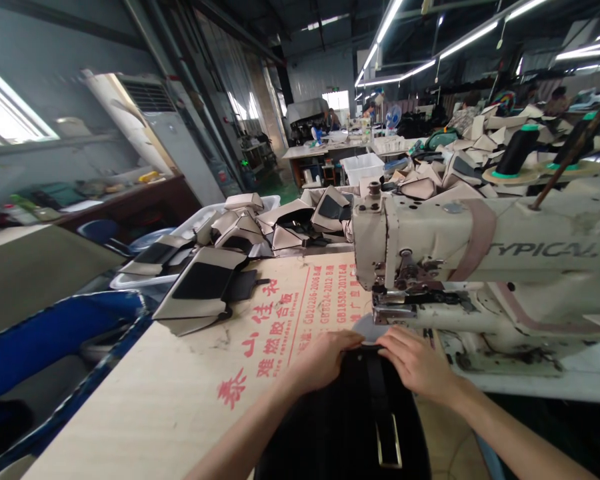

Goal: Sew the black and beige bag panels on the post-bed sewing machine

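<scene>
A black bag-like piece (325, 427) with a strap and a gold rectangular buckle (390, 440) hangs at the lower middle, its bottom out of frame. A rounded grey piece (373, 328) shows at its top edge. My left hand (327, 357) pinches that top edge from the left. On the right side, my right hand (414, 363) grips the same edge, fingers bent and close to the left fingertips. Just above the hands is the sewing head (385, 307) of a cream sewing machine (480, 247); whether the piece touches it I cannot tell.
A plywood board (180, 400) with red print spans the left. On it lies a beige and black sewn piece (200, 287). Behind are white bins (190, 227) heaped with similar pieces. A blue-lined container (80, 333) stands far left, and black thread cones (517, 150) rise behind the machine.
</scene>
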`<action>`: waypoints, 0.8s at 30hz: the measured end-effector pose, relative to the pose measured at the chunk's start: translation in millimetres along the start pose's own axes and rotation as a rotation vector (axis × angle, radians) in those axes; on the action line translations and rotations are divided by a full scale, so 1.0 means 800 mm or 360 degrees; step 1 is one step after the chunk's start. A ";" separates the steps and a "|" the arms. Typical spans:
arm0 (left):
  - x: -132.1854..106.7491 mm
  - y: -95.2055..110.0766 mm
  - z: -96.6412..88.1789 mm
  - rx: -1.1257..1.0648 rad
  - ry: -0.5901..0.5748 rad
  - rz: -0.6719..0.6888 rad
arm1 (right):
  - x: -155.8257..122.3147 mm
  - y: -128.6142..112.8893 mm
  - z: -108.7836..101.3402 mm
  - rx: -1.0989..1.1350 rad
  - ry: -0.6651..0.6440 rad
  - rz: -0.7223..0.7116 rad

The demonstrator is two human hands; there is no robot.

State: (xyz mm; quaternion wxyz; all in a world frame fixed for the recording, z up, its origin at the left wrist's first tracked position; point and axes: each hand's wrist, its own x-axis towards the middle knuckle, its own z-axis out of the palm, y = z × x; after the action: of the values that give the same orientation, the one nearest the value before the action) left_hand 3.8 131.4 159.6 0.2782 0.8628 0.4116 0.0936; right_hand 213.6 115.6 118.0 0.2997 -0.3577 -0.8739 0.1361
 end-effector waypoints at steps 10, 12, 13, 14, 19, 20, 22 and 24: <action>0.027 -0.027 -0.037 -0.0165 -0.0281 0.0032 | 0.002 0.009 -0.010 0.0269 0.0179 0.0396; 0.028 -0.034 -0.026 -0.0201 -0.0168 0.0003 | 0.004 0.006 -0.009 0.0346 0.0191 0.0476; 0.030 -0.037 -0.020 -0.0209 -0.0115 -0.0011 | 0.005 0.004 -0.008 0.0395 0.0199 0.0521; 0.032 -0.039 -0.016 -0.0213 -0.0077 -0.0025 | 0.005 0.003 -0.005 0.0466 0.0209 0.0573; 0.063 -0.047 -0.034 -0.0112 -0.0210 -0.0038 | 0.010 -0.007 0.031 0.1426 0.0348 0.1007; 0.075 -0.048 -0.043 -0.0074 -0.0252 -0.0018 | 0.014 -0.010 0.041 0.1633 0.0439 0.1105; 0.102 -0.050 -0.062 -0.0004 -0.0301 0.0027 | 0.026 -0.017 0.060 0.1989 0.0675 0.1255; 0.128 -0.050 -0.077 0.0058 -0.0337 0.0073 | 0.041 -0.023 0.071 0.2313 0.0869 0.1333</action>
State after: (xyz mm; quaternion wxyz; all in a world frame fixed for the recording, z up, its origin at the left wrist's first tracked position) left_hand 19.2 254.8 181.3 0.3022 0.8820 0.3616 0.0008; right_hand 150.1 124.6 95.7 0.5769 -0.3896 -0.2663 0.6666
